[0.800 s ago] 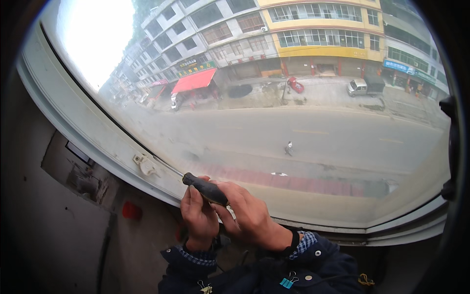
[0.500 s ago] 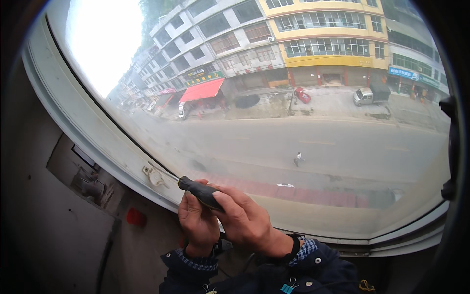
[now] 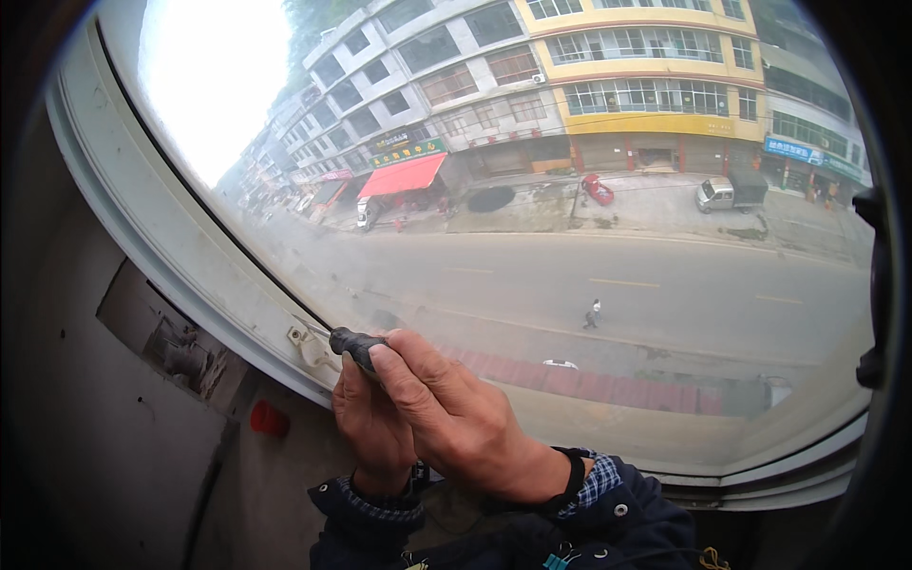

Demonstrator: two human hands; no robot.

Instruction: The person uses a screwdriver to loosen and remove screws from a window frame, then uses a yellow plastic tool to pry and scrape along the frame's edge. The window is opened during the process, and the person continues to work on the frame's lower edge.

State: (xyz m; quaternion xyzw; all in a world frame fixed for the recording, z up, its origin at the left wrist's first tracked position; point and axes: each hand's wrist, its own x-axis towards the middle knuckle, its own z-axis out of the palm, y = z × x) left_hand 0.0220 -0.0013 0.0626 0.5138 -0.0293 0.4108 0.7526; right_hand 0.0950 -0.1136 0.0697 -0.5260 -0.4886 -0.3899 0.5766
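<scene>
Both of my hands are closed on a black-handled screwdriver (image 3: pixel 353 344) low on the window, with its thin shaft angled up-left beside a white latch (image 3: pixel 310 347) on the pale window frame (image 3: pixel 157 219). My right hand (image 3: pixel 458 423) wraps over the handle with fingertips pressed on it. My left hand (image 3: pixel 373 435) is behind and below, partly hidden by the right, thumb against the handle. The screwdriver's tip is too small to make out. Hazy glass (image 3: pixel 475 304) fills the area beyond my hands.
Below the sill at left are a bare wall (image 3: pixel 114 418), a recess with rubble (image 3: pixel 180 351) and a red bucket (image 3: pixel 269 418). Through the glass lie a street (image 3: pixel 684 256), shopfront buildings (image 3: pixel 617 85), parked vehicles and a walking person (image 3: pixel 594 313).
My hands and the screwdriver have moved left and slightly up along the frame toward the latch; my right fingers cover more of the handle. The window and street sit lower and further right in view.
</scene>
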